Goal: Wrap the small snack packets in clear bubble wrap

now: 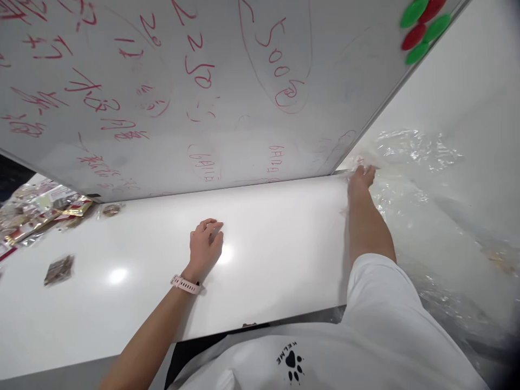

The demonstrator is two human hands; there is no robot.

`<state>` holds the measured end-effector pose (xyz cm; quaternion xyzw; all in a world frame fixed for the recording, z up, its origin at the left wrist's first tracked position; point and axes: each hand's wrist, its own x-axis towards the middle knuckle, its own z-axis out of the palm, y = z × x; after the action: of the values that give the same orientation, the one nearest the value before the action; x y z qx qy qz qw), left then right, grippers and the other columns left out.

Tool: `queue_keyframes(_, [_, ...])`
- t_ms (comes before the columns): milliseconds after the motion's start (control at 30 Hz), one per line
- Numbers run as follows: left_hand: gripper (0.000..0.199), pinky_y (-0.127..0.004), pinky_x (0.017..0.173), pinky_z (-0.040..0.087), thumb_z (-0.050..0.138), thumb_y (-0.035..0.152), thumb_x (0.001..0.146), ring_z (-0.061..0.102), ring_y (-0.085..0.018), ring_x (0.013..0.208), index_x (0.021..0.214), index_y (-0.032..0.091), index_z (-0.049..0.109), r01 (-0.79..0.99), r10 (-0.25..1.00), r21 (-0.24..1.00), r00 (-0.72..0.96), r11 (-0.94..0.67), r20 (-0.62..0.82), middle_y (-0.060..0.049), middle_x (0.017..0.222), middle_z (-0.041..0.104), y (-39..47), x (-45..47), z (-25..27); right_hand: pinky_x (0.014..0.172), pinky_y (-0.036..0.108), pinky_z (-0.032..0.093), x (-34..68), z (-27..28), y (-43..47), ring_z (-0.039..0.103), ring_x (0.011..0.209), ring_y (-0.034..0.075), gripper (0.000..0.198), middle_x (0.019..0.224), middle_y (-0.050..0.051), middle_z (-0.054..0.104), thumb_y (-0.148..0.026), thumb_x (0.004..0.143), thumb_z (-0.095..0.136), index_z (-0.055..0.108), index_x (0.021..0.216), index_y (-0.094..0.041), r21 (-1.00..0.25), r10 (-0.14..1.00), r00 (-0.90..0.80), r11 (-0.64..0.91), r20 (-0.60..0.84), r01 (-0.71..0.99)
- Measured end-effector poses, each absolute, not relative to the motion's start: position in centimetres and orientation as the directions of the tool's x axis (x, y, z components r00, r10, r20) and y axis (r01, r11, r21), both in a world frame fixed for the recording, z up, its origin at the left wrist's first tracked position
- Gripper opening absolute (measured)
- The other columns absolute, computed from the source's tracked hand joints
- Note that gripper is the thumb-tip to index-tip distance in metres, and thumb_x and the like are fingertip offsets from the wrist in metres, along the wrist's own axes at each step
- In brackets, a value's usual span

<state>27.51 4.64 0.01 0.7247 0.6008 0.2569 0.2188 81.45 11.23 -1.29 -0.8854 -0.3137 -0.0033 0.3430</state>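
Note:
My left hand [206, 244] is over the middle of the white table [276, 249], holding nothing. Its fingers are loosely bent, with a gap between thumb and forefinger, and a pink watch band [186, 284] circles the wrist. At the table's right end my right hand [363, 176] reaches out to a clear plastic bag [361, 161] with faint reddish print. Its fingers look closed on the bag, though their tips are partly hidden. Crumpled clear plastic [418, 149] lies just beyond that hand.
A whiteboard [244, 130] with red handwriting stands along the table's far edge, with green and red magnets [424, 30] at its corner. Packaged goods [44, 208] are piled at the left. Two small clear packets, one brown [59, 270] and one round [110, 210], lie nearby.

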Motion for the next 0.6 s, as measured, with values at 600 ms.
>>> queue_keyframes(600, [0.029, -0.048, 0.104, 0.036, 0.054, 0.027, 0.086, 0.063, -0.021, 0.091, 0.108, 0.025, 0.072, 0.761, 0.967, 0.598, 0.201, -0.253, 0.154, -0.005, 0.130, 0.060, 5.4, 27.3, -0.5, 0.109, 0.074, 0.003, 81.3, 2.8, -9.7, -0.003, 0.150, 0.048, 0.100, 0.165, 0.026, -0.001, -0.084, 0.086, 0.029, 0.013, 0.162, -0.020, -0.181, 0.538, 0.830, -0.839, -0.146, 0.512])
